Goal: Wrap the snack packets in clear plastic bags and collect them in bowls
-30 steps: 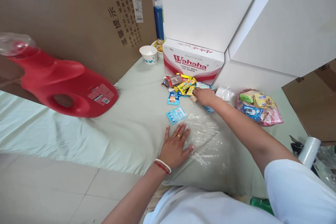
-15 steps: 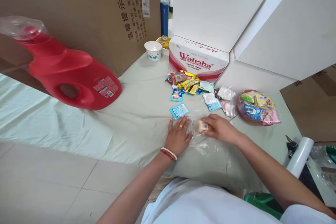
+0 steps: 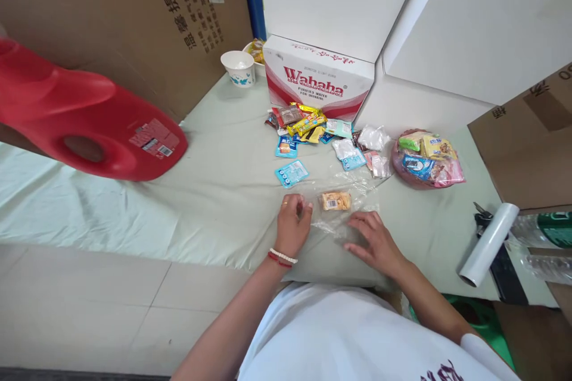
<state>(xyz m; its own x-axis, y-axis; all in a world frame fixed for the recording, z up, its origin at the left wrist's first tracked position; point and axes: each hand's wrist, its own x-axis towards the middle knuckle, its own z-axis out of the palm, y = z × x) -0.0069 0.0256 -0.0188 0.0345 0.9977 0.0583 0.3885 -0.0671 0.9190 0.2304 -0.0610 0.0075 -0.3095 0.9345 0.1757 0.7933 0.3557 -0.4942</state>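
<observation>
A small packaged snack [image 3: 342,200], golden-brown with a white barcode label, lies on a sheet of clear plastic film [image 3: 333,224] spread over the cloth. Left of it, my left hand [image 3: 292,225] has its fingers curled toward the thumb at the film's edge, seemingly pinching it; the contact is hard to see. My right hand [image 3: 375,243] is open at the film's lower right, thumb and fingers apart, near the snack but not on it. Just beyond my left hand lies a light-blue sachet [image 3: 292,174]. Behind are a pile of small snack packets [image 3: 308,125] and white film-wrapped packets [image 3: 374,137].
A Wahaba-style red-and-white carton [image 3: 319,80] stands behind the packets. A red jug [image 3: 111,125] leans at left, and a paper cup [image 3: 239,68] stands at back. At right are a bowl of snacks [image 3: 426,158] and a film roll [image 3: 489,244].
My right hand has let go of the packaged snack, leaving it on the film, and moved back and opened. My left hand has gone from lying flat to curled fingers. The view has tilted down.
</observation>
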